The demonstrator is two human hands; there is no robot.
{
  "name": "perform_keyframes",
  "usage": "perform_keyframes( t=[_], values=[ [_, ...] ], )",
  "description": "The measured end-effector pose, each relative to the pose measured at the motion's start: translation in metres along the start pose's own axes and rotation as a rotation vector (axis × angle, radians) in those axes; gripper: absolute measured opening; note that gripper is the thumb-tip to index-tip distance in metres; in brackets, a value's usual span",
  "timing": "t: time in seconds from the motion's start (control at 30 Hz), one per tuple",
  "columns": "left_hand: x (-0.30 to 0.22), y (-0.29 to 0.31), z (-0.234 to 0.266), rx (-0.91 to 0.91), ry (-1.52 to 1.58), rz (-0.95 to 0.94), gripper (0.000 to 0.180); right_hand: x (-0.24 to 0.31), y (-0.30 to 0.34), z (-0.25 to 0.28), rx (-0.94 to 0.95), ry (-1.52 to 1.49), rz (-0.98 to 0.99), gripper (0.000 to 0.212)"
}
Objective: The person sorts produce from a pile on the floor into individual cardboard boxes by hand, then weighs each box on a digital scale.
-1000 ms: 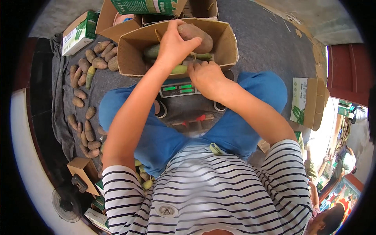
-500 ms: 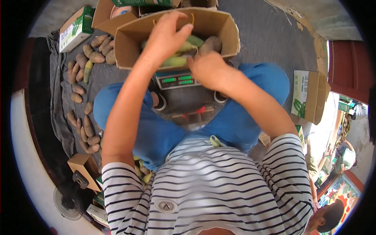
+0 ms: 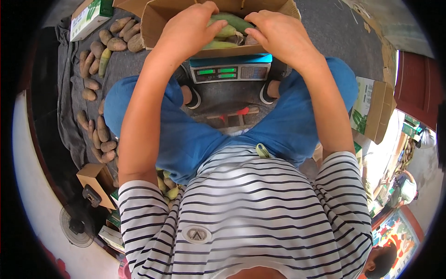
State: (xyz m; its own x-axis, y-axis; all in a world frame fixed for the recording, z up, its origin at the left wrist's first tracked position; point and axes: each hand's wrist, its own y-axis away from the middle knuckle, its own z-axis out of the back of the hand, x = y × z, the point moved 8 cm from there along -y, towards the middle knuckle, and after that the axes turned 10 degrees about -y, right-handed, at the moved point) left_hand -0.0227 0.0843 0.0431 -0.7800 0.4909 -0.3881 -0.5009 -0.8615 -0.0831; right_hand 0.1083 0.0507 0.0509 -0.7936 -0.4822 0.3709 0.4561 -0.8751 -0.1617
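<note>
A brown cardboard box [image 3: 155, 25] sits on a digital scale [image 3: 231, 70] in front of me, with long green radishes [image 3: 232, 21] and a brownish root partly visible inside. My left hand [image 3: 191, 27] reaches over the box's left part, thumb apart from the fingers, near the radishes; nothing shows in its grasp. Over the right part is my right hand [image 3: 280, 33], fingers bent forward and thumb apart, close to the radishes' ends and the brownish root. The fingertips of both hands are partly hidden.
Several brown roots [image 3: 117, 44] lie on dark cloth at the left, with a greenish one [image 3: 105, 60] among them. A green-and-white carton [image 3: 91, 21] stands at far left, another open carton [image 3: 371, 109] at right. A fan [image 3: 76, 227] is at lower left; another person [image 3: 383, 260] at lower right.
My right hand has moved up and right from the box's near edge to over its right part. The box and scale sit higher in view, and more of the scale shows.
</note>
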Motion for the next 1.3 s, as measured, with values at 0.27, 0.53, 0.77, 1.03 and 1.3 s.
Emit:
perform_keyframes(
  t=[0.27, 0.53, 0.77, 1.03, 1.3],
  values=[
    [0.004, 0.016, -0.026, 0.332, -0.262, -0.069, 0.034, -0.027, -0.039, -0.021, 0.452, 0.271, -0.035, 0.023],
    [0.022, 0.028, -0.057, 0.566, -0.459, -0.023, 0.020, -0.102, -0.045, -0.121, 0.885, 0.353, -0.149, 0.037],
    [0.028, 0.031, -0.058, 0.577, -0.459, 0.006, 0.014, -0.076, -0.072, -0.162, 0.847, -0.145, -0.266, 0.064],
    [0.019, 0.011, -0.005, 0.146, -0.359, -0.004, 0.052, -0.072, -0.095, -0.172, 0.681, -0.458, -0.356, 0.067],
    [0.005, 0.020, 0.054, -0.334, -0.599, -0.121, 0.062, -0.012, -0.068, -0.003, 0.613, -1.040, -0.393, 0.035]
  ],
)
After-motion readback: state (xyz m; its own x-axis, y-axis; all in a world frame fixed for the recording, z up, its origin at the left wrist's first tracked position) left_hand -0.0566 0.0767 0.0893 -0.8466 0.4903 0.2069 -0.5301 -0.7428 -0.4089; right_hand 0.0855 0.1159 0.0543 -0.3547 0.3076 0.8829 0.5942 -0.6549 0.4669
